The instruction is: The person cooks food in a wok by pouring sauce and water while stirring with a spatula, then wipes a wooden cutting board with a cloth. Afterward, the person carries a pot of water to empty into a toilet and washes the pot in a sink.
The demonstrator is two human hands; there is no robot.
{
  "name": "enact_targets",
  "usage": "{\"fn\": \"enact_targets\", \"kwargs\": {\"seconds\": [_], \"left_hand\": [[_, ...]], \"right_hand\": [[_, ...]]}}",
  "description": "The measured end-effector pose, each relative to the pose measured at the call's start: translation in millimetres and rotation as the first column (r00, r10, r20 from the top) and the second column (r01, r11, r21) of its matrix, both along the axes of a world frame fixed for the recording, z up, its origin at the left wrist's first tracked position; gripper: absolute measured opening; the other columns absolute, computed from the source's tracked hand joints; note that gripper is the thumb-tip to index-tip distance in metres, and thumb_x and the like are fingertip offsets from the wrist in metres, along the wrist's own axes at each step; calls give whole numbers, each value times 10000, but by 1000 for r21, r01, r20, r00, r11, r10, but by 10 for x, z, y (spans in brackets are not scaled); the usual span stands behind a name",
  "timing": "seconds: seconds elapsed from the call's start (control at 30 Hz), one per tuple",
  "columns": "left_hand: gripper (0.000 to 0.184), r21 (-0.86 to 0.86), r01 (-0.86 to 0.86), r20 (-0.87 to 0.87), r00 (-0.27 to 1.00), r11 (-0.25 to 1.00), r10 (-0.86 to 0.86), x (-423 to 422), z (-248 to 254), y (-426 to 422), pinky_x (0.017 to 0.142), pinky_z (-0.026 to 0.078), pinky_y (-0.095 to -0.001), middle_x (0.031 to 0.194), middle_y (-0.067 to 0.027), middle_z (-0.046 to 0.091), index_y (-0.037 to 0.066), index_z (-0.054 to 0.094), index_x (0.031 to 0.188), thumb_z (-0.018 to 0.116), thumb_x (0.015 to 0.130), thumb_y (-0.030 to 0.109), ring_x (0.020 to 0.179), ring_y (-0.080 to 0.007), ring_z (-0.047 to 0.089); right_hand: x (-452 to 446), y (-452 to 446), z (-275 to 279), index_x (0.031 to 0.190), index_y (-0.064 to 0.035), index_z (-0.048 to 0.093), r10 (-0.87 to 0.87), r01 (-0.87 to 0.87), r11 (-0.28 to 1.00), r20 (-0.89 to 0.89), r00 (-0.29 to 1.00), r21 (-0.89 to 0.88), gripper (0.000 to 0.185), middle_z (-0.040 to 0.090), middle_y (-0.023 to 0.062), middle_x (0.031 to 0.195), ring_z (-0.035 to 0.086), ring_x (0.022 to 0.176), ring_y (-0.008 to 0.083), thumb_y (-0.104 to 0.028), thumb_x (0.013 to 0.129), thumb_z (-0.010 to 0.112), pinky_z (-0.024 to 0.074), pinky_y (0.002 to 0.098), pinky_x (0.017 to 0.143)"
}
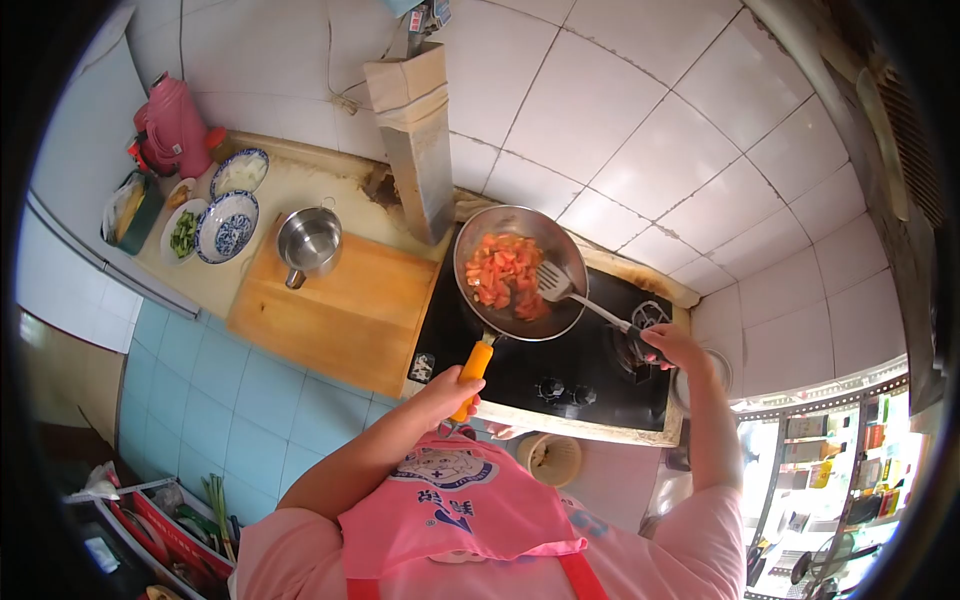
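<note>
Left grip (455, 392) round pan handle (479, 360), over stove's front edge (600, 431); right grip (672, 343) round spatula (553, 282); gap between pan (562, 245) and knobs (550, 388).

The pan (562, 245) hides the hob (520, 368) beneath it, and the left hand (450, 395) covers part of its orange handle (480, 357). Right of the pan, small goods (822, 472) sit too tiny and glare-washed to identify. Below it, I can't tell what the bucket (568, 468) holds.
</note>
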State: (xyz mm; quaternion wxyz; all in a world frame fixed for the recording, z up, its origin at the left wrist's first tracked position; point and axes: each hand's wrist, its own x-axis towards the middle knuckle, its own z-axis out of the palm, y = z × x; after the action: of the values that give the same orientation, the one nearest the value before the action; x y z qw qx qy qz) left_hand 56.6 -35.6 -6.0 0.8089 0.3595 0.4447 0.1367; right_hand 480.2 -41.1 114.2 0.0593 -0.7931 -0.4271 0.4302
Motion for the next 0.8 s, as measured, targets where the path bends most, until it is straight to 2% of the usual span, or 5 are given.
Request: {"fn": "enact_targets", "kwargs": {"seconds": [0.23,0.37,0.5,0.57,0.8], "left_hand": [[226,5,-2,-17,1000,1000,2,4,-18,-1,547,487,-288,787,-43,560,56,465,1051,565,952,234,633,-127,556],[221,9,7,-17,1000,1000,-7,-3,-21,-8,542,487,-287,784,-43,560,55,472,1039,564,953,236,636,-127,557],[215,21,17,11,1000,1000,-18,-8,-17,0,531,485,-285,776,-44,559,52,480,1027,563,954,237,636,-124,556],[216,16,19,16,1000,1000,-19,-6,-49,2,528,485,-284,774,-44,559,52,482,1023,564,954,238,635,-123,556],[226,12,-4,54,999,1000,3,8,-104,-6,517,481,-275,780,-35,560,68,477,1049,570,952,250,634,-112,550]], "right_hand": [[-408,176,-702,1071,-26,669,-84,132,983,-330,940,126,327,610,30,733,535,545,83,-299,893,648,415,223,431],[-593,93,-360,1136,-27,656,56,-8,968,-186,981,252,363,575,20,694,539,607,81,-259,859,691,455,262,485],[-889,-123,142,1128,-96,664,293,-407,822,317,902,398,356,638,101,778,633,691,230,-200,791,715,503,307,649],[-1010,-281,375,1057,-111,685,329,-714,541,670,665,444,323,633,92,823,626,706,290,-216,756,739,506,350,634],[-1274,-695,1219,1015,-148,684,386,-807,555,796,467,204,362,571,45,762,616,664,253,-194,670,784,494,361,591]]}}
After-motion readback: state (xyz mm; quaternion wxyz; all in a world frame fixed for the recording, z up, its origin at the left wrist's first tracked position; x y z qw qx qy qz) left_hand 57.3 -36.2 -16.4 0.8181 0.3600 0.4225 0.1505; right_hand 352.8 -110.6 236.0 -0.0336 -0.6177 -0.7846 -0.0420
